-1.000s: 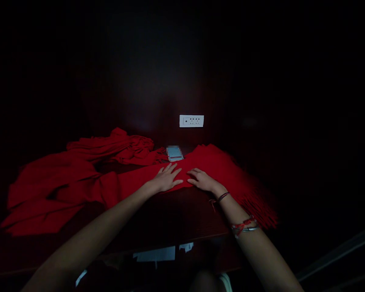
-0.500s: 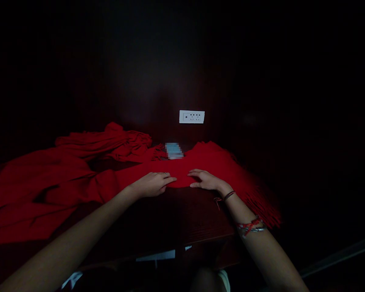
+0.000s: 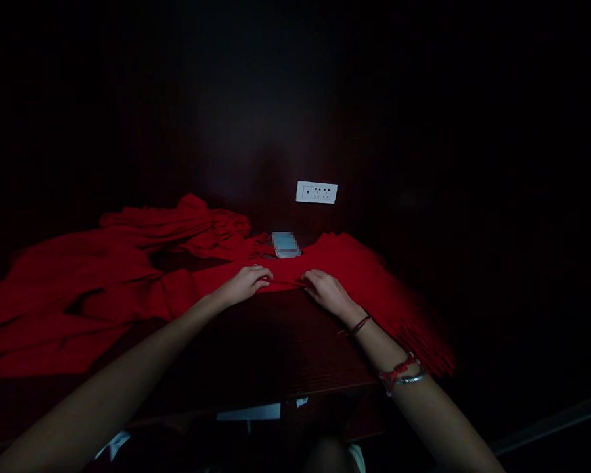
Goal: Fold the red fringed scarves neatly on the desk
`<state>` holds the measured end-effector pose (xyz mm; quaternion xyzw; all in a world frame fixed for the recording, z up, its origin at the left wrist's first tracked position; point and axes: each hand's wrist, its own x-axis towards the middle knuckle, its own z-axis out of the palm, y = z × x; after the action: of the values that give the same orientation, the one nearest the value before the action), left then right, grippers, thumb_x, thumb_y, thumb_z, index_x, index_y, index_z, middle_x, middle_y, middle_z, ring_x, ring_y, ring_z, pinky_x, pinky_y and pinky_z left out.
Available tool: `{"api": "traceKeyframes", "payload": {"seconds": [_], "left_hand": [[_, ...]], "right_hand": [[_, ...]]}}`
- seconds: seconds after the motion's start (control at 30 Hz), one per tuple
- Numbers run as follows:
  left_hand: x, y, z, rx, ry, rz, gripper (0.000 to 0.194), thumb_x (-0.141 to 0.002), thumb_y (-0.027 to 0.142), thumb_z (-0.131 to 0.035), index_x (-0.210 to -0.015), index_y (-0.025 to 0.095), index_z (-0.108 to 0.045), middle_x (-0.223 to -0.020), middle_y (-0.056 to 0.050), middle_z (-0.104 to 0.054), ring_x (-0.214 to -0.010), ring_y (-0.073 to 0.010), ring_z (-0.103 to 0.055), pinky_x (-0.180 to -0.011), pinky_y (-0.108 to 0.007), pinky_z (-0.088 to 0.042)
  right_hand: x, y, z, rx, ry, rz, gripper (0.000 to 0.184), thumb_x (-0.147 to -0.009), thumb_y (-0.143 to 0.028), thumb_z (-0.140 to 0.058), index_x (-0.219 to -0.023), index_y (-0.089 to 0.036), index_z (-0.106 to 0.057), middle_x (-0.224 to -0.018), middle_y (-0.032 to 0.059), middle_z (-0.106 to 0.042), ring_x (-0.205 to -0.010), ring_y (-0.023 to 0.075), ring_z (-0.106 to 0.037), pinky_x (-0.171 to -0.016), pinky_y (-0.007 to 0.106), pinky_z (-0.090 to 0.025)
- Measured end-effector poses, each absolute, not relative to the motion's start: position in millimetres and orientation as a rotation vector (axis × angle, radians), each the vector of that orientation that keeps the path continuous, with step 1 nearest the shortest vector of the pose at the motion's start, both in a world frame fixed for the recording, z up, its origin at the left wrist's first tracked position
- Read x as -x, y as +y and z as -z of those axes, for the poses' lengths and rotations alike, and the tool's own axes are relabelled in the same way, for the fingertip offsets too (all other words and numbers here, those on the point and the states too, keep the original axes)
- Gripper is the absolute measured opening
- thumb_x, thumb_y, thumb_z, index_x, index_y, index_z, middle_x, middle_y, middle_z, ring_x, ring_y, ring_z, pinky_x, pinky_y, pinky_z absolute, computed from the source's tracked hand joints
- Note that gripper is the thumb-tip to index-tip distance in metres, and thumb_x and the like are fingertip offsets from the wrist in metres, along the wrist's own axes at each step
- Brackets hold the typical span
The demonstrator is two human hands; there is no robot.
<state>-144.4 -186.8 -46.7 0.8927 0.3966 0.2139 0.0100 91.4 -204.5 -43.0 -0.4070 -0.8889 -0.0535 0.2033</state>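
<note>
A long red fringed scarf (image 3: pixel 345 259) lies across the dark table, its tassels spread at the right end and its left part rumpled. My left hand (image 3: pixel 246 284) pinches the near edge of its narrow middle, fingers curled and closed on the cloth. A short way to the right, my right hand (image 3: pixel 326 290) grips the same edge, fingers bent down over it. Between the two hands the edge is drawn into a small fold. Bracelets circle my right wrist and forearm, and a ring shows on my left hand.
Another bunched red cloth (image 3: pixel 172 223) lies at the back left. Behind the scarf sits a pale blue rectangular object (image 3: pixel 285 244), blurred out. A white power socket (image 3: pixel 316 192) is on the dark wall. The table's front edge (image 3: pixel 325 394) runs below my hands.
Both hands have closed from lying on the scarf to gripping its near edge, which has moved slightly away from me. A fold now shows between them. The view has shifted a little.
</note>
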Motion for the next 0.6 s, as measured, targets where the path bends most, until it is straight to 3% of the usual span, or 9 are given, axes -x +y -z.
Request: {"api": "traceKeyframes", "payload": {"seconds": [0.23, 0.37, 0.6], "left_hand": [[141.4, -191.4, 51.4, -2.912, 1.262, -0.659, 0.023, -0.085, 0.026, -0.033, -0.099, 0.017, -0.049, -0.096, -0.005, -0.055, -0.087, -0.0146, -0.052, -0.076, -0.024, -0.039], [136.8, -197.7, 49.6, -3.087, 1.315, -0.558, 0.028, -0.086, 0.03, -0.028, -0.094, 0.018, -0.053, -0.093, -0.005, -0.053, -0.079, -0.0144, -0.053, -0.067, -0.023, -0.041], [137.3, -194.0, 52.3, -3.128, 1.319, -0.527, 0.03, -0.087, 0.028, -0.028, -0.087, 0.017, -0.056, -0.084, -0.004, -0.057, -0.079, -0.0144, -0.053, -0.071, -0.023, -0.04]], "right_hand": [[-99.5, -194.1, 47.7, 1.108, -2.424, 0.075, 0.009, -0.079, -0.016, -0.047, -0.078, -0.014, -0.055, -0.076, 0.0048, -0.056, -0.07, 0.0117, -0.05, -0.065, 0.02, -0.036], [-102.5, -191.3, 48.5, 1.068, -2.449, 0.021, 0.008, -0.077, -0.015, -0.049, -0.078, -0.013, -0.057, -0.076, 0.0051, -0.057, -0.07, 0.0113, -0.05, -0.064, 0.02, -0.036], [-103.5, -192.3, 46.6, 1.107, -2.494, 0.105, 0.016, -0.081, -0.017, -0.042, -0.081, -0.012, -0.057, -0.077, 0.0063, -0.057, -0.071, 0.0114, -0.051, -0.066, 0.02, -0.035]]}}
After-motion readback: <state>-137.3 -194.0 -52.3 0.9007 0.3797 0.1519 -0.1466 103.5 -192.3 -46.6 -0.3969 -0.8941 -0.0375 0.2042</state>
